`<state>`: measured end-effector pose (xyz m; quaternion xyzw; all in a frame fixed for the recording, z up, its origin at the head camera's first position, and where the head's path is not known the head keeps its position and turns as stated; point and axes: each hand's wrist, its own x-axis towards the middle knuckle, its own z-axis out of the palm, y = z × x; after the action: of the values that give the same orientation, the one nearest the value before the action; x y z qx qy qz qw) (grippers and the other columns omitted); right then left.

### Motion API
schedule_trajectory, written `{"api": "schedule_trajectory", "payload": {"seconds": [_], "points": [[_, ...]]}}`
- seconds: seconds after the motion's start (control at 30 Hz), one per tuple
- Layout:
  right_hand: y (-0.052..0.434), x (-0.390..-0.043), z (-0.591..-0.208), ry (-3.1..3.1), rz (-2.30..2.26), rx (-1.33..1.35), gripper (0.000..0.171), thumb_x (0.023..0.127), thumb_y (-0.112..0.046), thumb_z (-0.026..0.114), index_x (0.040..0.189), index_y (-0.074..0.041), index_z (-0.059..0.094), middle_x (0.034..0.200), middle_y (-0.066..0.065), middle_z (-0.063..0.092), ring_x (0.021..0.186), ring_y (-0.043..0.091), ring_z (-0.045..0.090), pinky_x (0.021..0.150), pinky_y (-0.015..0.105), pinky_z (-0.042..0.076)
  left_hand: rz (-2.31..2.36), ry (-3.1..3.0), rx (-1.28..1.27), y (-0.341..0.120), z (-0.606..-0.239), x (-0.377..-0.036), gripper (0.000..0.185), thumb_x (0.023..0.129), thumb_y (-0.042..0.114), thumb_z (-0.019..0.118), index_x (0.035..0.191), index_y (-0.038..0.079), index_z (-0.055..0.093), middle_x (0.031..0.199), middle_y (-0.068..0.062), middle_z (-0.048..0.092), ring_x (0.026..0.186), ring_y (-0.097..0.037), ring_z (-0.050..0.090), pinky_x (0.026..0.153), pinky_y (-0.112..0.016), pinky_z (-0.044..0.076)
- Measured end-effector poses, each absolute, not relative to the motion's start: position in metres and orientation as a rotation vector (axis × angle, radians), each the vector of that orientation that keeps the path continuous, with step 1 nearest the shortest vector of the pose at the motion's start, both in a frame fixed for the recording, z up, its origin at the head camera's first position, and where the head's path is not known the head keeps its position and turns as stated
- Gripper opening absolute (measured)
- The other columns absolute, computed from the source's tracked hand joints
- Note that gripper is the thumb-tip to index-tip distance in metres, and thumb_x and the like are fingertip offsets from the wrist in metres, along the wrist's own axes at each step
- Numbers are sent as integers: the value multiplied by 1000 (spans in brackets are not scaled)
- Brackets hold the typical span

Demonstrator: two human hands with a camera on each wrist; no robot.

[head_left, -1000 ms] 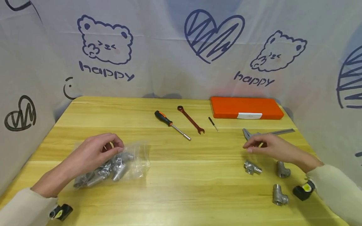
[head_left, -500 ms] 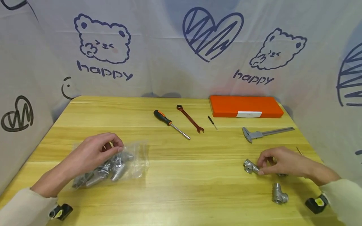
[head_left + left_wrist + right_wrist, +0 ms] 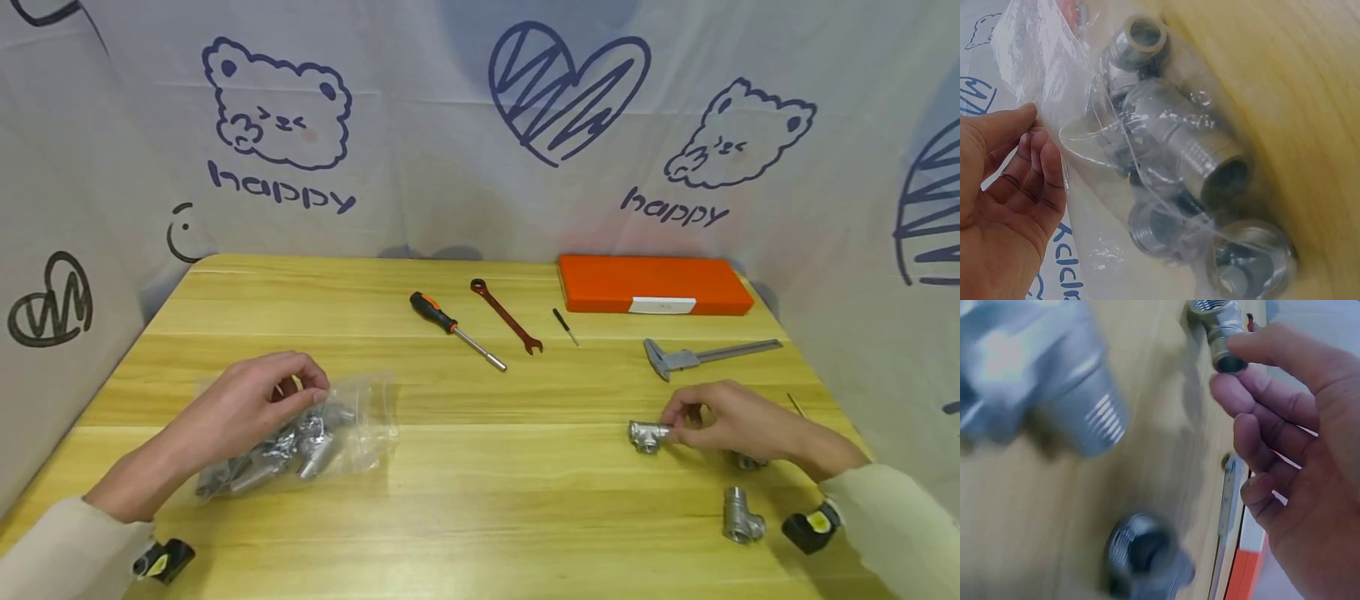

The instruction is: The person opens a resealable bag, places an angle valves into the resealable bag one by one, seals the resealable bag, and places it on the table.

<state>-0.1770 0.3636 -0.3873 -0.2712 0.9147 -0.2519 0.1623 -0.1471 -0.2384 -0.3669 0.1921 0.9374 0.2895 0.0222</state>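
Nearest, at four o'clock on the tabletop (image 3: 517,508), one metal tee fitting (image 3: 744,517), with a second fitting (image 3: 751,461) just beyond, partly hidden by the right hand (image 3: 720,417). At nine, one clear bag (image 3: 375,421) of fittings too overlapped to count, its plastic pinched in the left hand (image 3: 262,387). At three, a third fitting (image 3: 647,437), pinched between right thumb and fingers. Between bag and fittings, broad open room. Farther, from twelve to two: one screwdriver (image 3: 459,332), one wrench (image 3: 507,318), one small screwdriver (image 3: 566,327), one caliper (image 3: 682,359); near the far edge (image 3: 315,257), one orange case (image 3: 652,283).
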Motion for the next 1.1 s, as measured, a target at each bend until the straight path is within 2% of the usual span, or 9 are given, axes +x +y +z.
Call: {"api": "schedule_trajectory", "payload": {"seconds": [0.23, 0.53, 0.83, 1.1], "points": [[313, -198, -381, 2583, -769, -800, 11, 102, -15, 76, 113, -12, 75, 96, -7, 70, 82, 5, 57, 71, 24, 52, 919, 2901, 611, -238, -369, -148, 3, 105, 18, 75, 108, 18, 75, 95, 8, 73, 80, -6, 62, 68, -24, 55], [201, -218, -387, 2463, -869, -988, 14, 104, -20, 75, 116, -12, 73, 99, -4, 71, 86, 13, 59, 71, 23, 49, 931, 2889, 611, -238, -368, -146, 4, 105, 15, 74, 108, 17, 75, 96, 8, 72, 82, -7, 63, 69, -24, 56], [93, -214, -410, 2344, -1092, -1085, 17, 107, -21, 73, 119, -9, 72, 99, -2, 71, 87, 9, 61, 76, 21, 52, 929, 2898, 624, -239, -369, -145, 3, 105, 16, 74, 108, 17, 75, 95, 9, 73, 81, -5, 63, 69, -24, 56], [31, -204, -420, 2382, -1134, -1014, 16, 106, -22, 75, 114, -9, 73, 97, -2, 73, 84, 2, 62, 79, 17, 52, 921, 2901, 618, -239, -369, -145, 6, 105, 14, 74, 107, 19, 75, 96, 9, 73, 80, -5, 63, 69, -24, 56]]}}
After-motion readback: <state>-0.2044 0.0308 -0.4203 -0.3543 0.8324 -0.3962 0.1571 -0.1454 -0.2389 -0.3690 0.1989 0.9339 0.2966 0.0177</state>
